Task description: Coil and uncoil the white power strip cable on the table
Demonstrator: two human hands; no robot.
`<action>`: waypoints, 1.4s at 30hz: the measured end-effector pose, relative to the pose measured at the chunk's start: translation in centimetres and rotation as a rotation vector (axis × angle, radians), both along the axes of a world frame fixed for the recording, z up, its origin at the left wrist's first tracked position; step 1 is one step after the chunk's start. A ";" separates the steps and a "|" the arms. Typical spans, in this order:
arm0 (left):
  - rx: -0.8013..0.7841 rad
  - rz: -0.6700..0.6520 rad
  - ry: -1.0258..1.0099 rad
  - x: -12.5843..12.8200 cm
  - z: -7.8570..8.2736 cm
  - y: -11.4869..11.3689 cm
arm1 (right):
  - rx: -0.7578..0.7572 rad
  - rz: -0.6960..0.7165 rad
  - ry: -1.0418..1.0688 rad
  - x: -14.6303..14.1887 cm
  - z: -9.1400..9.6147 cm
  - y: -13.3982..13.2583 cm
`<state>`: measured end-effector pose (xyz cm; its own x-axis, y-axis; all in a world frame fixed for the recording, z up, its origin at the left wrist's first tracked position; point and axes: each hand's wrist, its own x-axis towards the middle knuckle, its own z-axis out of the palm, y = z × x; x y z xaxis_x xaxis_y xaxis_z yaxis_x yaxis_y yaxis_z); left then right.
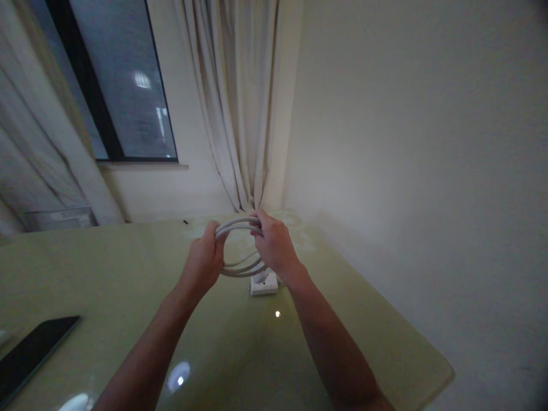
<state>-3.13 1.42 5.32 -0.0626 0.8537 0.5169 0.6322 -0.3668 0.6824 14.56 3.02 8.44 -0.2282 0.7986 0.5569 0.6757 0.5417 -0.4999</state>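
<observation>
A coiled white cable (243, 272) is held up above the table, its loops forming a rough ring between both hands. My left hand (206, 254) is closed around the left side of the coil. On the right, my right hand (275, 241) grips the upper right part, with its fingers wrapped over the strands. Just below the coil, a white power strip (264, 284) lies on the table, with what looks like a white plug in it. The coil overlaps the strip's back edge from this view.
A glossy greenish table (128, 274) spreads under the hands, reflecting lights. A dark flat device like a tablet (36, 351) lies at the left. A small black object (185, 222) rests near the back edge. Beyond are a curtain (244, 103), a window (124, 74) and a bare wall (406, 160).
</observation>
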 end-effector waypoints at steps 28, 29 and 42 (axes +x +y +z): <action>0.000 -0.059 -0.167 1.0 1.3 -2.1 | -0.004 0.256 0.596 0.8 0.7 -0.1; 0.025 -0.046 -0.227 1.3 1.1 -2.0 | -0.023 0.289 0.601 0.9 0.8 -0.2; 0.105 -0.143 -0.517 1.9 1.5 -2.2 | -0.018 0.350 0.599 0.4 1.6 -1.8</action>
<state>-1.26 -0.80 6.80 -0.2181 0.8176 0.5329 0.1632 -0.5078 0.8459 14.97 1.24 10.07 -0.1313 0.7443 0.6548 0.0671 0.6657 -0.7432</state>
